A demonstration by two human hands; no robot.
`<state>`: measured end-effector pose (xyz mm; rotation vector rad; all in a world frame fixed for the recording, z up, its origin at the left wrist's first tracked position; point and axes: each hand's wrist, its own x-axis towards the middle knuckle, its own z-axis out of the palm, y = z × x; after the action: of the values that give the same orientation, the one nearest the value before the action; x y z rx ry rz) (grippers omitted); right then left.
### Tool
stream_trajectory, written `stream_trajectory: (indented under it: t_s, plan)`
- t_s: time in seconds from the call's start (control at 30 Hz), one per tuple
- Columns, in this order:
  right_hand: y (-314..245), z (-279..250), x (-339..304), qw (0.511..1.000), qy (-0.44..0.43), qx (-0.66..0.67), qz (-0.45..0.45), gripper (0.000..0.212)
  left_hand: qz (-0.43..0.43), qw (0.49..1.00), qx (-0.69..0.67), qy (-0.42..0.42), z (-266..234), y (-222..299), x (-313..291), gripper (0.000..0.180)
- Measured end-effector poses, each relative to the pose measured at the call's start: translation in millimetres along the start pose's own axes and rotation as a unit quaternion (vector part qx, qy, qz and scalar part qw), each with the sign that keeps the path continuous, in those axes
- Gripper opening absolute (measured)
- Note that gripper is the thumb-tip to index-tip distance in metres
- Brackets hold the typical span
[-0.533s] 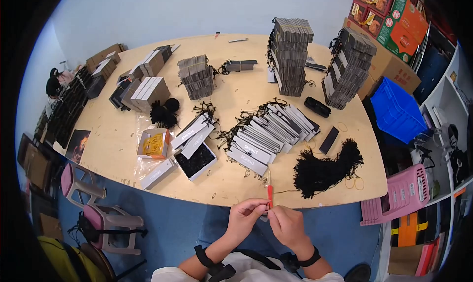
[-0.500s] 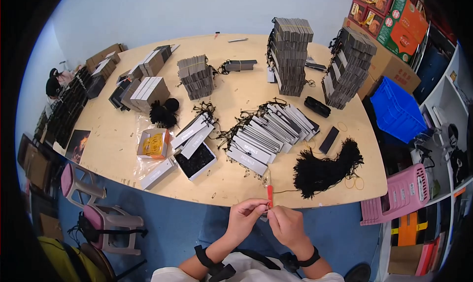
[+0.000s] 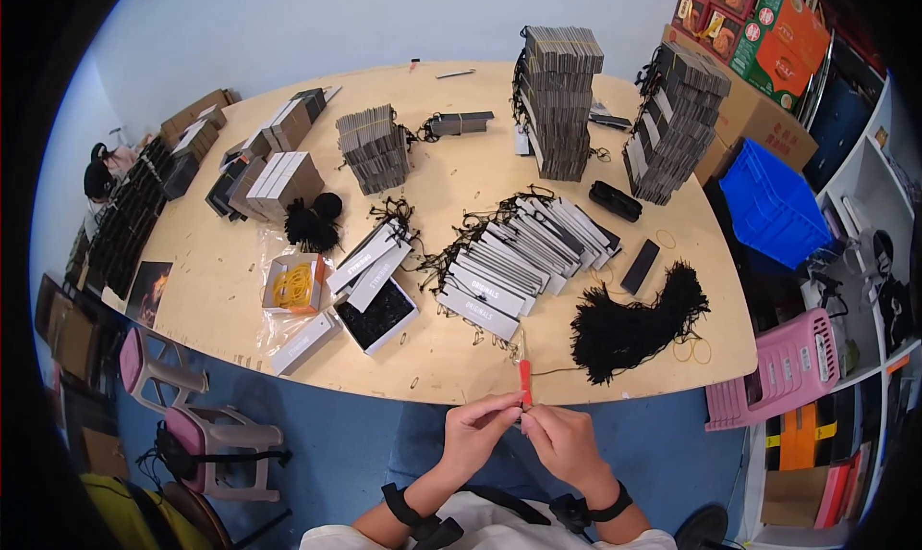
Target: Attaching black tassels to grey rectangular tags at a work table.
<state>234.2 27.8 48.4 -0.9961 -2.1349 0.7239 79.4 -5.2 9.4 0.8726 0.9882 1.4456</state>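
My left hand and my right hand meet just off the table's near edge, fingertips pinched together. Something small and dark is between them, too hidden to name. Right beyond my fingertips, a red-handled tool with a thin shaft lies at the table edge. Past it fans a row of grey-white tags with black cords. To the right lies a bundle of black cords. At the left, an open box holds small black pieces, with loose tags resting across its back.
Tall banded stacks of grey tags stand at the back. A small box of yellow rubber bands sits left. Beyond the table's right side are a blue crate and a pink stool. Another person is at far left.
The view has shifted slightly. My hands stay pinched together in nearly the same place, with a small change in finger position.
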Motion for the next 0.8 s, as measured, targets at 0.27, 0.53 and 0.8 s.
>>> stream_trajectory:
  t_s: [0.27, 0.53, 0.8]
  plan:
    - [-0.6, 2.0, -5.2, 0.996, -0.019, 0.071, 0.054, 0.011, 0.016, 0.996, -0.079, -0.03, -2.7, -10.3, -1.6, 0.03]
    - [5.4, -11.1, -1.6, 0.981, 0.027, 0.156, 0.115, 0.019, -0.037, 0.994, -0.005, -0.099, -9.9, 5.6, 5.1, 0.06]
    - [28.1, -21.0, 1.6, 0.965, -0.08, 0.245, 0.038, 0.018, -0.116, 0.975, -0.04, -0.186, -16.5, 13.7, 6.4, 0.072]
